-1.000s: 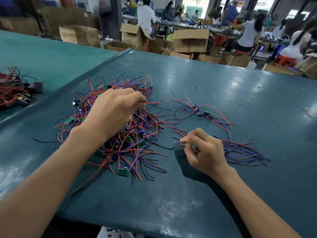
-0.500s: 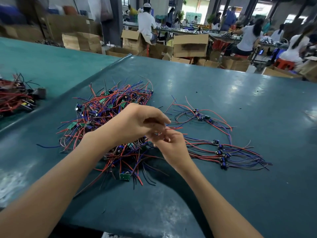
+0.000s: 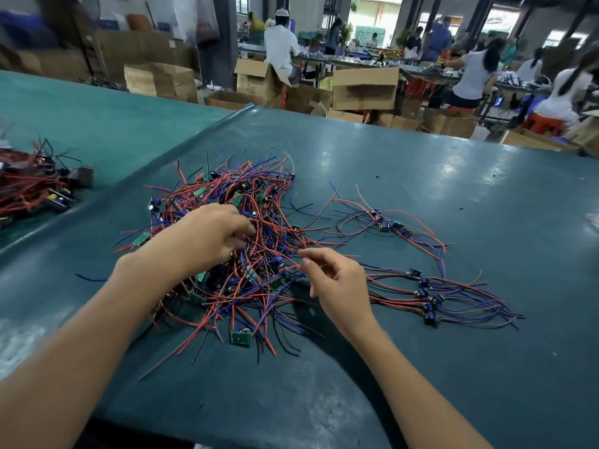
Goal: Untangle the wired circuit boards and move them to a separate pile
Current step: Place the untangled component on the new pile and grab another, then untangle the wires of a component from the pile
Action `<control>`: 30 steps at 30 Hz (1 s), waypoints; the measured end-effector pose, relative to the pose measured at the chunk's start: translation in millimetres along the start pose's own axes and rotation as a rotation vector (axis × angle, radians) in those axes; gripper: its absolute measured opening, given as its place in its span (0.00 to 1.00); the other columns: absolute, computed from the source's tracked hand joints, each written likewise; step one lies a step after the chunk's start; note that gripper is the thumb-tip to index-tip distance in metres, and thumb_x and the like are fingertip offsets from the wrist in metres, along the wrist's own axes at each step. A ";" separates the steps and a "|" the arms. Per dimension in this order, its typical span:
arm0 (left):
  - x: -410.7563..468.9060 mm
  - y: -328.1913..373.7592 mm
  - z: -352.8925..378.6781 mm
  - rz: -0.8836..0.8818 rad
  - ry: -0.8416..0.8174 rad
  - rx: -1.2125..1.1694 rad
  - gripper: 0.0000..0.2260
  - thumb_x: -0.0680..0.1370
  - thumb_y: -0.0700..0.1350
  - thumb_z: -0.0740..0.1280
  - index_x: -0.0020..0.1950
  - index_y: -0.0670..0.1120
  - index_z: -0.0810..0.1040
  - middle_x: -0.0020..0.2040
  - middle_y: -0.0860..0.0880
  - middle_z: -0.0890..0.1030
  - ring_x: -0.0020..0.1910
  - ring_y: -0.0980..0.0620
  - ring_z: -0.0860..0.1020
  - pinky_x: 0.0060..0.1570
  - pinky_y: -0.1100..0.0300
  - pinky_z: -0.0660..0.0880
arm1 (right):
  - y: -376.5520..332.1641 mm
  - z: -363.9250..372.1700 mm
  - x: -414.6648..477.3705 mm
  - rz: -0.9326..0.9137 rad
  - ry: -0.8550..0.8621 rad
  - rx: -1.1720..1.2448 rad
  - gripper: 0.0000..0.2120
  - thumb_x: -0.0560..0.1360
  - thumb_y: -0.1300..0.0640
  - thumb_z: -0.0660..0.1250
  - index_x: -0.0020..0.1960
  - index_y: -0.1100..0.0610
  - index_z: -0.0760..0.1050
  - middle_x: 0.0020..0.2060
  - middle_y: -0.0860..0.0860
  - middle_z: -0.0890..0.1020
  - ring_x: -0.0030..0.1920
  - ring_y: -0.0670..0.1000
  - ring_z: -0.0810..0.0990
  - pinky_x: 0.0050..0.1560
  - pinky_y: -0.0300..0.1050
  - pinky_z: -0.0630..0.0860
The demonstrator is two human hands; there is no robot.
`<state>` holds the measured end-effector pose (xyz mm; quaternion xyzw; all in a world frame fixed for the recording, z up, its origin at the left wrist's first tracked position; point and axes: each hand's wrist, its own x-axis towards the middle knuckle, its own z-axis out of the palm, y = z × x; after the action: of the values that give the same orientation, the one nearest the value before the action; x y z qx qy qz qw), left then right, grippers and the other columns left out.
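Early going. Small sorted pile [image 3: 428, 303] lies at 3 o'clock of the tangled pile [image 3: 246, 196] (most boards unsorted) on the table [image 3: 421, 384]. Your left hand [image 3: 207, 238] has its grip closed on tangled pile wires; your right hand [image 3: 340, 283] pinches a red wire [image 3: 288, 262].

Your left hand [image 3: 205, 238] and right hand [image 3: 340, 286] are bare, and both forearms [image 3: 97, 335] run uncovered to the frame's bottom edge.

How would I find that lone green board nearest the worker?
Start at the big tangled heap of red and blue wires on the dark table. Follow its near edge: the green board lies there in plain view, unlike the others half buried in wires.
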<state>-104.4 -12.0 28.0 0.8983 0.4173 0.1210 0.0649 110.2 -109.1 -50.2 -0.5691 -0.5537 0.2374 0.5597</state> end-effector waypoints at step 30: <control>63.0 5.7 32.2 -0.672 0.253 -0.018 0.20 0.81 0.57 0.63 0.60 0.41 0.73 0.56 0.38 0.81 0.56 0.36 0.79 0.62 0.41 0.66 | 7.8 -1.0 5.4 0.106 0.103 0.070 0.09 0.76 0.62 0.68 0.47 0.49 0.84 0.37 0.47 0.86 0.28 0.41 0.75 0.33 0.34 0.69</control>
<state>-52.3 32.0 8.5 0.6884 0.6930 0.2067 0.0568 115.4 -102.7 -55.1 -0.5889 -0.4848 0.2564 0.5937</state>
